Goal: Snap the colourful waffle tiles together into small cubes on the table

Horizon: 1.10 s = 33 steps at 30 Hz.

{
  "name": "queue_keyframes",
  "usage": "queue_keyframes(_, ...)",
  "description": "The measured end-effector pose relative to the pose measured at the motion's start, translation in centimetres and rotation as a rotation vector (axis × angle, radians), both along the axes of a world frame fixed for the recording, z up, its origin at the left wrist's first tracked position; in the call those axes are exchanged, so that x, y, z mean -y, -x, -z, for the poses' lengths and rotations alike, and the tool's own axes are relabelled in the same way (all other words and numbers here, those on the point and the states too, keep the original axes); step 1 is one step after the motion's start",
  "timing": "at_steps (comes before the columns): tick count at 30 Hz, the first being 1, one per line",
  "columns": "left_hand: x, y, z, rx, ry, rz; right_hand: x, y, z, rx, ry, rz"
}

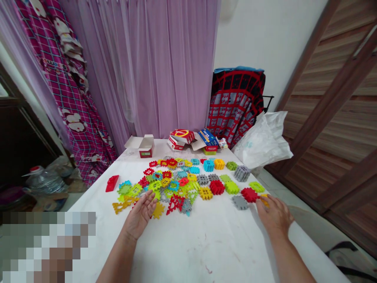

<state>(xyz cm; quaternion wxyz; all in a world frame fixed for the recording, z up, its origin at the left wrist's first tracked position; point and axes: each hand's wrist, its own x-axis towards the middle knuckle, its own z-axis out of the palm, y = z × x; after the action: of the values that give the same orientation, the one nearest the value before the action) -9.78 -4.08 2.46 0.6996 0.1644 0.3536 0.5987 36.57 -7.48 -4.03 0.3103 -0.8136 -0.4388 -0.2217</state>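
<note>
A spread of several colourful interlocking plastic tiles (176, 184) lies across a white table (194, 247). My left hand (141, 214) rests palm up at the near edge of the pile, fingers stretched out, touching a yellow tile (158, 210). My right hand (272, 214) lies on the table's right side with fingers bent over an orange tile (264, 200), beside a red tile stack (249, 194) and a grey tile (239, 202). Whether it grips the orange tile is unclear.
A red wedge piece (112, 183) lies apart at the left. Small cardboard boxes (188, 140) and an open box (145, 146) stand at the far edge. A white plastic bag (262, 143) sits at the far right corner. Purple curtains hang behind.
</note>
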Motion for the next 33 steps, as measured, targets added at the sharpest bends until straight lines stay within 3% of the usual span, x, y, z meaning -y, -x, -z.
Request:
queue_keyframes(5,0.0,0.0,0.2,0.010,-0.014,0.007,0.2,0.2,-0.1,-0.012,-0.025,0.017)
queue_keyframes(9,0.0,0.0,0.1,0.013,-0.006,-0.008,0.2,1.0,-1.2,0.050,-0.137,-0.036)
queue_keyframes(13,-0.2,0.0,0.1,0.024,-0.010,-0.038,-0.9,3.7,-3.6,0.177,-0.237,-0.241)
queue_keyframes(16,-0.4,0.1,0.3,0.036,-0.006,-0.061,-2.7,7.6,-5.6,0.254,-0.260,-0.485)
queue_keyframes(20,-0.9,0.3,0.4,0.067,-0.007,-0.081,-5.6,14.3,-7.2,0.227,-0.095,-0.774)
queue_keyframes(24,-1.2,0.3,0.6,0.089,0.007,-0.105,-8.9,19.8,-7.2,0.180,0.113,-0.944)
queue_keyframes(33,-1.4,0.0,1.0,0.100,0.039,-0.100,-16.9,26.6,-9.0,0.243,0.556,-1.008)
